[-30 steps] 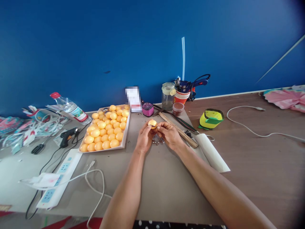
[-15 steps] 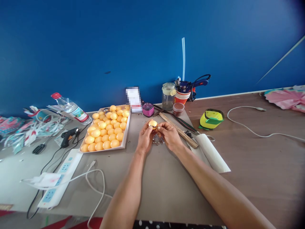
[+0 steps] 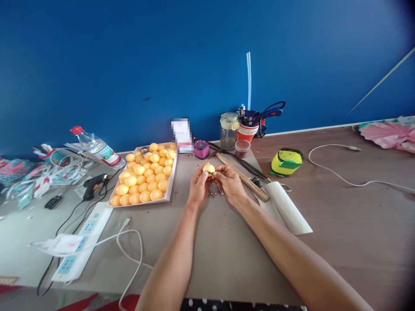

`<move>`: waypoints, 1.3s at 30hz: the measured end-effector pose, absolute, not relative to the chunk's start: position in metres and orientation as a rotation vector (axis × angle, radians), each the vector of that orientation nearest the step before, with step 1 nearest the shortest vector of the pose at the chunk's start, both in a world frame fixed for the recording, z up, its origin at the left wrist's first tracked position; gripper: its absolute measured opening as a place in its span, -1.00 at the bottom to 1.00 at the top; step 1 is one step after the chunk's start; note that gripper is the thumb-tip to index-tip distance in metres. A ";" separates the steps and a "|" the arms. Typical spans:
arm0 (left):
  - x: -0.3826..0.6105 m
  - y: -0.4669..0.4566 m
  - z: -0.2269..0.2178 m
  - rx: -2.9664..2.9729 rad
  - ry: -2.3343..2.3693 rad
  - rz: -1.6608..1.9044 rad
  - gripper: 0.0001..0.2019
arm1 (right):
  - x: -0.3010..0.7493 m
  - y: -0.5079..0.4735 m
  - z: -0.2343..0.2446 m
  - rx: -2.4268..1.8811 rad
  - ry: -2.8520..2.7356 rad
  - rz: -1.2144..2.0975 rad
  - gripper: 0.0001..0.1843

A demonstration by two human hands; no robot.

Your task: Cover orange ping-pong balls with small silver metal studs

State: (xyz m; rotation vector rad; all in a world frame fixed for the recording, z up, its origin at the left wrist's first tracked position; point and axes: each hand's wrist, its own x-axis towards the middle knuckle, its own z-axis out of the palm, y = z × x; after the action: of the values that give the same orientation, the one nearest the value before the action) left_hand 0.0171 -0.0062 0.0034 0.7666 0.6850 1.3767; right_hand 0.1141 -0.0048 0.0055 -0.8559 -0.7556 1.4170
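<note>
Holding one orange ball (image 3: 210,168) up over the middle of the desk (image 3: 223,259), both hands on it. Left hand (image 3: 198,186) clamped on its left side, thumb in front; right hand (image 3: 229,183) pinched at its right side, fingertips together. Can't tell if the right fingertips grip something small as well. Dark mark low on the ball, too small to read. Small shiny bits (image 3: 212,194) lie on the desk just beneath the hands.

Left of the hands: tray (image 3: 173,183) full of balls (image 3: 142,178), toward the desk's back edge. Purple box (image 3: 201,150), jar (image 3: 228,134), tub (image 3: 242,149) and cup (image 3: 248,131) near the back edge, tools standing in the cup. Sticks (image 3: 249,185) slant just right of the right hand, paper roll (image 3: 289,208) beside their near end. Yellow band (image 3: 285,163) farther right; pink cloth (image 3: 392,134) at the far right along the back edge.

Left part of desk: bottle (image 3: 103,150) tilted behind the tray's left side, glue gun (image 3: 91,187), scissors (image 3: 53,201). Power strip (image 3: 90,226) nearer the front edge, charger (image 3: 66,244) on it, white cable (image 3: 141,247) looping toward that edge.
</note>
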 end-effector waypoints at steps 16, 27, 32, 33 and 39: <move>0.008 -0.001 0.006 0.657 0.646 1.378 -0.67 | 0.141 -0.004 -0.001 -1.822 -2.143 0.174 -0.76; 0.007 0.001 0.002 0.677 0.614 1.384 -0.82 | 0.140 -0.004 -0.002 -1.757 -2.135 0.196 -0.74; 0.008 0.000 0.003 0.665 0.626 1.374 -0.78 | 0.139 -0.007 0.001 -1.772 -2.191 0.196 -0.73; 0.008 0.000 0.004 0.657 0.631 1.373 -0.78 | 0.139 -0.007 0.001 -1.779 -2.213 0.208 -0.75; 0.007 0.001 0.008 0.564 0.635 1.358 -0.76 | 0.139 -0.008 0.005 -1.820 -2.167 0.192 -0.71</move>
State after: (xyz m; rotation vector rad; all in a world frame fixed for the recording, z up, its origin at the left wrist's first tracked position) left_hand 0.0065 0.0006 0.0076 0.5640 0.6346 1.3582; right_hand 0.1390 -0.0085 0.0047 -1.8196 -2.1667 0.1915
